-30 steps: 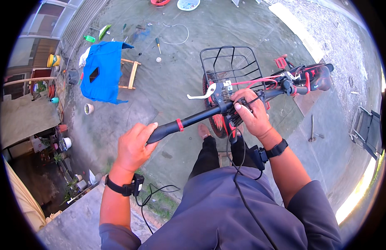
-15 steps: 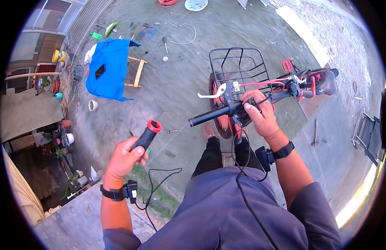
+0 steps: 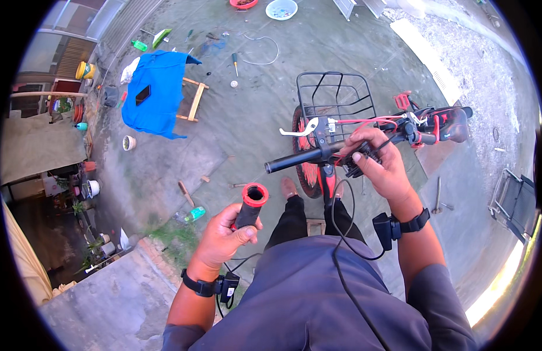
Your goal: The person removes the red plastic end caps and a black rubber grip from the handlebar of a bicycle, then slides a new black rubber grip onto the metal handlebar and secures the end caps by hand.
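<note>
My left hand [image 3: 222,238] grips a black handlebar grip with a red rim [image 3: 251,205], held free of the bike with its open end up. The bare black left end of the handlebar [image 3: 293,159] points left, a white brake lever [image 3: 299,129] above it. My right hand [image 3: 377,162] clamps the middle of the handlebar by the stem of a red bicycle [image 3: 318,169]. A black wire basket [image 3: 335,98] sits over the front wheel. The right grip [image 3: 452,130] is still on the bar.
A blue cloth [image 3: 157,93] drapes a wooden stool at the left. Tools, a screwdriver [image 3: 235,62], bowls [image 3: 281,9] and bottles lie on the concrete. A green bottle [image 3: 195,214] lies near my feet. A folding chair [image 3: 514,202] stands at the right.
My left hand pulled the grip off the left end of the handlebar and drew it back toward my body. My right hand stayed on the bar.
</note>
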{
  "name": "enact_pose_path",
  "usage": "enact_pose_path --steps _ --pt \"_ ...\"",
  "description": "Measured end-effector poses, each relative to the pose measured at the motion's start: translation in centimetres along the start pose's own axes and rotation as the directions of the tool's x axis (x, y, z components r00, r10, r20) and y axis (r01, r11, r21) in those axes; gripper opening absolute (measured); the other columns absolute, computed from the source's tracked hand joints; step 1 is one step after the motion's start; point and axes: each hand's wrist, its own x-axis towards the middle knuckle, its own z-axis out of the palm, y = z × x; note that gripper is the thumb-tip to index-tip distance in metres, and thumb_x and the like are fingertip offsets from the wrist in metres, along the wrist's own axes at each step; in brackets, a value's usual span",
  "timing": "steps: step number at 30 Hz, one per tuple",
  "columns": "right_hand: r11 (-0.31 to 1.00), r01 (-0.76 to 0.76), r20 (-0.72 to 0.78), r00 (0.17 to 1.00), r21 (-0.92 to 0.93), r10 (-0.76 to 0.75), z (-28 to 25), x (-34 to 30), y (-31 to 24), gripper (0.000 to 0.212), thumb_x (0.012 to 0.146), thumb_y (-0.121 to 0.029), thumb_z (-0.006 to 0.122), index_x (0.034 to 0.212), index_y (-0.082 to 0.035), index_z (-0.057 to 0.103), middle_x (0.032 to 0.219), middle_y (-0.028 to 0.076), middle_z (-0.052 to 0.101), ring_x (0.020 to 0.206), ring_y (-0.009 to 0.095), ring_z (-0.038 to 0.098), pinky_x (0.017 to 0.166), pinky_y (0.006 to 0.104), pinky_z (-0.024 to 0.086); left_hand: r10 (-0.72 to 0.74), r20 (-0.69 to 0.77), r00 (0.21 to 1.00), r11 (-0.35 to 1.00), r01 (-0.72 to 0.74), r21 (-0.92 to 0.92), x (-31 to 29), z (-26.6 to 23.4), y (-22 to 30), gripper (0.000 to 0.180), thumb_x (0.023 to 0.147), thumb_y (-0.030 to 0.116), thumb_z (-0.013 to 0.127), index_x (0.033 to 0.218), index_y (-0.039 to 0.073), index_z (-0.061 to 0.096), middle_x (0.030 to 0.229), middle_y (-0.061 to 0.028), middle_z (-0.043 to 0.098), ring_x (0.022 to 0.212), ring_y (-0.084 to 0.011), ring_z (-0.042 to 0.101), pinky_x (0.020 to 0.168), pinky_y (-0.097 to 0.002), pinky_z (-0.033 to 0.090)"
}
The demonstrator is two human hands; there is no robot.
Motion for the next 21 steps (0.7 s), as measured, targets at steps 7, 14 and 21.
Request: enact_pose_path --steps 7,14,21 --pt "0.980 -0.196 0.236 0.954 0.030 0.184 2.1 -2.0 -2.3 0.026 0.084 -0.003 0.074 0.107 -0.004 0.062 0.099 0.003 0.060 0.092 0.013 0.060 0.085 0.0300 0.048 -0.012 0.145 0.989 0.998 0.020 -0.057 1.3 4.0 0.4 0.043 0.093 0.023 0.072 0.126 0.002 0.056 0.101 -0.0065 0.067 0.077 -0.0102 0.063 0.069 -0.0249 0.052" --pt "0.974 -0.161 0.332 0.938 0.158 0.101 5.8 -3.8 -3.3 0.036 0.081 -0.001 0.078 0.115 -0.003 0.066 0.105 0.004 0.061 0.099 0.015 0.062 0.087 0.0312 0.051 0.061 0.213 0.975 0.979 -0.100 0.179 2.9 7.4 0.5 0.044 0.091 0.020 0.074 0.127 0.003 0.056 0.096 -0.0033 0.067 0.079 -0.0091 0.064 0.073 -0.0263 0.052" --pt "0.976 0.069 0.355 0.935 -0.207 0.009 3.7 -4.5 -3.6 0.036 0.073 -0.003 0.078 0.107 -0.001 0.067 0.091 0.006 0.063 0.086 0.015 0.063 0.077 0.0305 0.052 0.260 0.112 0.959 0.780 -0.277 0.561 2.6 6.7 1.3 0.060 0.079 0.029 0.085 0.126 0.004 0.058 0.092 -0.0087 0.070 0.074 -0.0156 0.067 0.066 -0.0301 0.053"
